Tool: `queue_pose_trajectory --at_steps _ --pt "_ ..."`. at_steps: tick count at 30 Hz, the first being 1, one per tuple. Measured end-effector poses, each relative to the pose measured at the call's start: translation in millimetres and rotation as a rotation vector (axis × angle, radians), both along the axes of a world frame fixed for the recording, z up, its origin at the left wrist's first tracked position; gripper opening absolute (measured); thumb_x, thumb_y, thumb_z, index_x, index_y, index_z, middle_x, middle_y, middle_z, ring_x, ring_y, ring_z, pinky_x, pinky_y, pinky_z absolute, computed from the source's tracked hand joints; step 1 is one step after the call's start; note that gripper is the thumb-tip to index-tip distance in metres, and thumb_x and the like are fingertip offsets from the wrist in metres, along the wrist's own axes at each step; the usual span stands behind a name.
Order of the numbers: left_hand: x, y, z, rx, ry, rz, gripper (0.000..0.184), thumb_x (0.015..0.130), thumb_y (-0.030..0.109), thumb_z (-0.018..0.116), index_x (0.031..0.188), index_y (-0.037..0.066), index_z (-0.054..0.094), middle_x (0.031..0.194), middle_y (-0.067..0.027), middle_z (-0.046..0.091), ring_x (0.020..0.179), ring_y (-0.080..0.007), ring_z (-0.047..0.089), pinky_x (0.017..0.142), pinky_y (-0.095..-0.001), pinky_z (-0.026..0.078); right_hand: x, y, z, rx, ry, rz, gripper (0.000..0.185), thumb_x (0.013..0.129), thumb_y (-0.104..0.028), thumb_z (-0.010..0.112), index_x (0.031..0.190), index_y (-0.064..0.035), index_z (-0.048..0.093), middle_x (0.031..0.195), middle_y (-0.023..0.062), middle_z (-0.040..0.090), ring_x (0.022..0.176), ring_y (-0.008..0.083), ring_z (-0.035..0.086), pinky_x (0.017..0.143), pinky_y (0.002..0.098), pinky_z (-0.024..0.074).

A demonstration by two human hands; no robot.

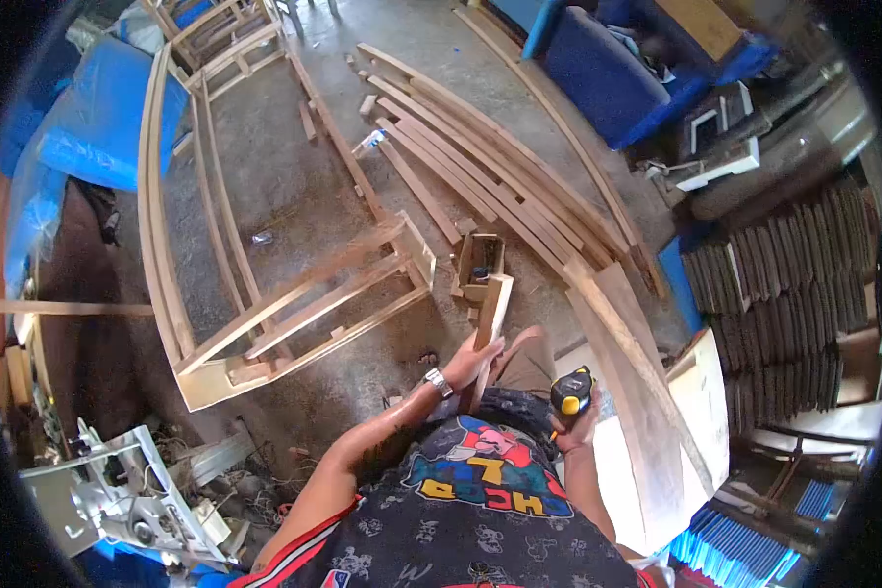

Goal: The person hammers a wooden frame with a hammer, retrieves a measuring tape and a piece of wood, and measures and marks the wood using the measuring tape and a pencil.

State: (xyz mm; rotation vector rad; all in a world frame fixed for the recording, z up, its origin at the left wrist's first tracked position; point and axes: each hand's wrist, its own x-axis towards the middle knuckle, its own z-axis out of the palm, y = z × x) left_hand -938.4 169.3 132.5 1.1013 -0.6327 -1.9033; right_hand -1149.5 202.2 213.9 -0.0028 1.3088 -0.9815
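Note:
My left hand [470, 367], with a metal watch on its wrist, is wrapped round a short wooden board [492, 318] that points up and away from my body. In my right hand [580, 427] is a black and yellow tape measure [571, 392], held near my waist. No blade can be seen drawn out of it. Just beyond the board stands a small open wooden box [481, 263] with dark items inside. A wooden frame [402, 284] lies on the floor ahead and to the left.
Long timber strips [500, 186] lie ahead on the concrete floor. At the right, a long plank [637, 353] rests over pale sheets [701, 392], beside stacked dark pieces [779, 294]. Blue upholstered furniture [608, 73] stands at the upper right, a machine [137, 500] at the lower left.

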Motion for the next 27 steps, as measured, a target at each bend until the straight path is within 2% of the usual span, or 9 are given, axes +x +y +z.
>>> queue_pose_trajectory --at_steps 4,6,9,14,17,20,23,25,27 --pt "-6.9 -105.3 10.0 -0.055 -0.032 0.169 0.025 0.082 0.027 0.051 0.093 0.006 0.044 0.074 0.0016 0.046 0.060 -0.0075 0.044 0.053 -0.0204 0.039 -9.9 -92.3 -9.5 -0.028 -0.026 0.105 0.044 0.071 -0.058 0.045 0.082 -0.0155 0.050 0.060 -0.0007 0.049 0.038 0.0104 0.038 0.030 0.0217 0.0234" --pt "-10.1 -160.7 21.4 -0.074 -0.004 0.117 0.027 0.081 0.029 0.052 0.094 0.006 0.043 0.075 0.0025 0.044 0.062 -0.0058 0.042 0.053 -0.0194 0.036 -24.5 -148.6 -20.2 -0.056 -0.044 0.194 0.044 0.071 -0.059 0.044 0.081 -0.0166 0.050 0.059 -0.0013 0.048 0.039 0.0099 0.038 0.030 0.0214 0.0230" --pt "-31.6 -235.8 23.1 -0.110 0.036 0.232 0.029 0.081 0.031 0.052 0.095 0.007 0.043 0.076 0.0031 0.043 0.064 -0.0047 0.040 0.054 -0.0183 0.034 -50.8 -253.8 -38.4 -0.101 0.161 0.185 0.044 0.072 -0.058 0.043 0.081 -0.0159 0.050 0.058 -0.0016 0.048 0.037 0.0096 0.038 0.030 0.0210 0.0240" --pt "-53.1 -339.4 49.2 -0.159 0.035 0.449 0.032 0.080 0.034 0.052 0.094 0.007 0.043 0.076 0.0033 0.041 0.065 -0.0035 0.038 0.056 -0.0169 0.033 -80.6 -404.7 9.6 -0.367 0.233 0.370 0.043 0.073 -0.057 0.043 0.081 -0.0156 0.050 0.056 -0.0025 0.047 0.035 0.0092 0.037 0.029 0.0200 0.0246" --pt "-47.1 -366.8 38.7 -0.160 0.011 0.624 0.035 0.079 0.038 0.053 0.094 0.008 0.042 0.074 0.0031 0.042 0.064 -0.0041 0.040 0.055 -0.0179 0.035 -87.4 -491.3 10.4 -0.197 0.213 0.608 0.041 0.074 -0.054 0.042 0.081 -0.0149 0.050 0.056 -0.0027 0.048 0.033 0.0090 0.036 0.028 0.0199 0.0241" --pt "-30.8 -407.7 24.8 -0.211 0.059 0.774 0.040 0.077 0.043 0.053 0.094 0.009 0.041 0.070 0.0025 0.043 0.059 -0.0058 0.044 0.051 -0.0202 0.039 -53.4 -543.7 19.9 -0.259 0.172 0.700 0.041 0.075 -0.054 0.041 0.082 -0.0142 0.050 0.057 -0.0024 0.049 0.033 0.0089 0.036 0.027 0.0203 0.0240" --pt "30.4 -438.4 35.1 0.118 0.529 0.978 0.042 0.075 0.048 0.053 0.089 0.010 0.043 0.064 0.0001 0.045 0.050 -0.0108 0.046 0.046 -0.0267 0.042 8.8 -568.9 19.4 -0.245 0.162 0.738 0.042 0.075 -0.054 0.040 0.082 -0.0136 0.050 0.057 -0.0021 0.050 0.033 0.0090 0.036 0.026 0.0209 0.0240" --pt "60.7 -463.8 34.6 0.172 0.644 1.131 0.041 0.075 0.049 0.052 0.086 0.010 0.043 0.061 -0.0005 0.045 0.047 -0.0128 0.046 0.044 -0.0287 0.043 45.2 -595.2 16.7 -0.223 0.178 0.711 0.045 0.075 -0.056 0.039 0.081 -0.0132 0.050 0.056 -0.0020 0.050 0.031 0.0095 0.035 0.026 0.0217 0.0243" --pt "127.9 -541.6 26.1 0.225 0.834 1.336 0.041 0.074 0.051 0.051 0.080 0.011 0.044 0.057 -0.0013 0.044 0.042 -0.0158 0.046 0.041 -0.0317 0.043 77.8 -681.0 -41.0 -0.212 0.204 0.681 0.046 0.074 -0.058 0.038 0.078 -0.0137 0.051 0.054 -0.0020 0.048 0.031 0.0101 0.035 0.026 0.0222 0.0244"
